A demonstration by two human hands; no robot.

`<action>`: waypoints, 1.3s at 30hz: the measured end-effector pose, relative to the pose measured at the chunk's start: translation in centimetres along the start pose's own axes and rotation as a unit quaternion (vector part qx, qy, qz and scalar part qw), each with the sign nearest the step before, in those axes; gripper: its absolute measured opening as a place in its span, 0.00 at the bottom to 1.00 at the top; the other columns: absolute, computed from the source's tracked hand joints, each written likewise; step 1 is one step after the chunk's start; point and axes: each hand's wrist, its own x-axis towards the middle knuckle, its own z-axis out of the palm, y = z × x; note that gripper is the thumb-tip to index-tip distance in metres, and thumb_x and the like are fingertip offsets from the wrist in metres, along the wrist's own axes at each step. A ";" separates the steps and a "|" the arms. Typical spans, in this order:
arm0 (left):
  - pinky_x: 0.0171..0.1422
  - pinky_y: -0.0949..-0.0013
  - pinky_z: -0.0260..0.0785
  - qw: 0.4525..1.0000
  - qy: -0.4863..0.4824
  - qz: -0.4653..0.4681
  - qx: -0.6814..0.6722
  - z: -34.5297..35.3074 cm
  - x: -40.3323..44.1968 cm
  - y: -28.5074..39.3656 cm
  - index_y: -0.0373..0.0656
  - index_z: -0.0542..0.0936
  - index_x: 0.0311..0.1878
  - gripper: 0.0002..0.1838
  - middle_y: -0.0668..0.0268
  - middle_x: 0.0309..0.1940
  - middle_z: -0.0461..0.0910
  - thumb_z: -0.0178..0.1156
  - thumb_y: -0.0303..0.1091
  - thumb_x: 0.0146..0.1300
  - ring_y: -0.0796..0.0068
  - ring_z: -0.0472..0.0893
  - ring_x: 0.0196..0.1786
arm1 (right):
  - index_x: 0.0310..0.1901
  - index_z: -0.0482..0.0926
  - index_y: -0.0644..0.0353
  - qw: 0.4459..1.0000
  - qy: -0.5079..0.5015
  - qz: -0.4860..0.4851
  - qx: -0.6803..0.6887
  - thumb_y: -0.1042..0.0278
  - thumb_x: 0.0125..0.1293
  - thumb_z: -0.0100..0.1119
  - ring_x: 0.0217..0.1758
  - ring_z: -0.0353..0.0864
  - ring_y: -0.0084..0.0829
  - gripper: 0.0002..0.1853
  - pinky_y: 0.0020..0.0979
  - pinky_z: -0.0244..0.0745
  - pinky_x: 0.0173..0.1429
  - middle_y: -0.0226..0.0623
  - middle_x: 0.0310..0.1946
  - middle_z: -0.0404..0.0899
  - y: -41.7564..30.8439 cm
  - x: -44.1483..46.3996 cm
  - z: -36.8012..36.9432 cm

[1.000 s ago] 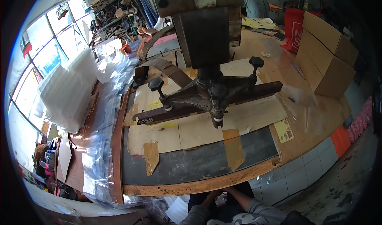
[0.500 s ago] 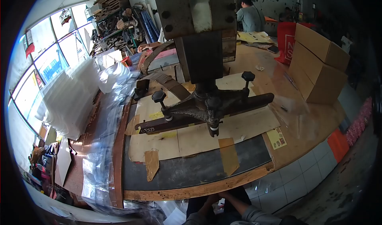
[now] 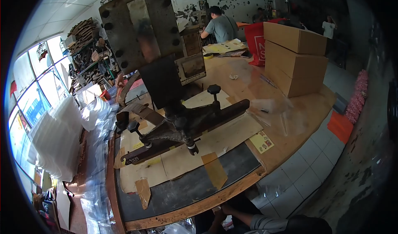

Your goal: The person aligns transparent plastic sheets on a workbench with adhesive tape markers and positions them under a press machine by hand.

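Observation:
At the bottom of the view, below the table's wooden front edge point(image 3: 199, 205), my left hand point(image 3: 217, 217) and my right hand point(image 3: 228, 210) are close together over my lap. Their fingers are dark and small, and whether they hold anything cannot be made out. A black metal press head with a long bar point(image 3: 186, 136) stands above the table, over beige card sheets point(image 3: 174, 163). Brown tape strips point(image 3: 214, 170) run from the card onto the dark board point(image 3: 178, 196).
Stacked cardboard boxes point(image 3: 294, 64) and a red bag point(image 3: 255, 43) stand at the back right. White foam sheets point(image 3: 56, 138) and clear plastic point(image 3: 97, 163) lie left. One person point(image 3: 222, 27) sits behind the table; another point(image 3: 328, 27) stands farther right.
The view has turned right and tilted, so the press, table and boxes appear farther left and more of the back room shows. My hands remain close together below the table edge.

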 end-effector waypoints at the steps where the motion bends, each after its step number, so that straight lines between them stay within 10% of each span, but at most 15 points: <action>1: 0.66 0.54 0.62 1.000 -0.008 -0.005 0.008 -0.2 0.1 0.2 0.40 0.76 0.58 0.23 0.50 0.59 0.75 0.59 0.41 0.62 0.52 0.73 0.63 | 0.73 0.55 0.55 0.999 0.025 0.002 0.028 0.79 0.64 0.46 0.72 0.58 0.47 0.33 0.39 0.60 0.72 0.48 0.71 0.56 0.1 -0.1 0.7; 5: 0.66 0.55 0.62 0.999 -0.035 -0.022 0.032 -0.4 0.1 0.6 0.40 0.76 0.58 0.23 0.50 0.59 0.75 0.60 0.41 0.62 0.52 0.73 0.63 | 0.68 0.63 0.59 0.976 0.013 -0.008 0.217 0.72 0.63 0.52 0.75 0.54 0.43 0.30 0.38 0.56 0.73 0.49 0.73 0.52 -3.7 -5.9 -0.9; 10: 0.66 0.55 0.63 0.997 -0.055 -0.028 0.045 -0.5 0.0 0.7 0.40 0.76 0.58 0.23 0.50 0.59 0.75 0.60 0.41 0.62 0.53 0.73 0.63 | 0.54 0.79 0.63 0.728 0.108 0.230 0.637 0.77 0.64 0.53 0.61 0.75 0.37 0.17 0.36 0.68 0.65 0.46 0.56 0.77 -6.0 -5.6 0.1; 12: 0.66 0.55 0.63 0.997 -0.061 -0.029 0.046 -0.5 -0.2 0.8 0.40 0.76 0.58 0.23 0.50 0.59 0.75 0.60 0.41 0.62 0.53 0.73 0.63 | 0.53 0.79 0.63 0.855 0.048 0.167 0.489 0.78 0.65 0.51 0.56 0.79 0.36 0.15 0.35 0.71 0.62 0.44 0.50 0.81 -5.4 -6.4 -0.7; 16: 0.66 0.55 0.63 0.996 -0.071 -0.031 0.045 -0.8 -0.6 0.9 0.39 0.76 0.57 0.23 0.50 0.58 0.75 0.60 0.41 0.62 0.53 0.73 0.62 | 0.51 0.80 0.62 0.867 0.049 0.212 0.449 0.79 0.67 0.49 0.55 0.79 0.34 0.14 0.34 0.72 0.60 0.44 0.50 0.81 -4.6 -5.9 0.9; 20: 0.66 0.55 0.63 0.995 -0.078 -0.035 0.040 -1.1 -1.0 1.4 0.39 0.76 0.57 0.23 0.50 0.58 0.75 0.60 0.41 0.62 0.53 0.73 0.62 | 0.51 0.80 0.60 0.981 0.047 0.035 0.184 0.76 0.67 0.50 0.53 0.80 0.36 0.14 0.35 0.72 0.59 0.42 0.49 0.81 5.9 -3.9 6.0; 39: 0.65 0.56 0.64 0.983 -0.175 -0.034 0.050 -2.5 -2.2 3.0 0.39 0.77 0.56 0.22 0.50 0.58 0.75 0.60 0.41 0.62 0.53 0.74 0.62 | 0.51 0.78 0.65 0.996 -0.066 -0.054 0.022 0.73 0.65 0.52 0.54 0.79 0.43 0.14 0.38 0.73 0.58 0.50 0.48 0.80 -3.5 -3.8 -1.9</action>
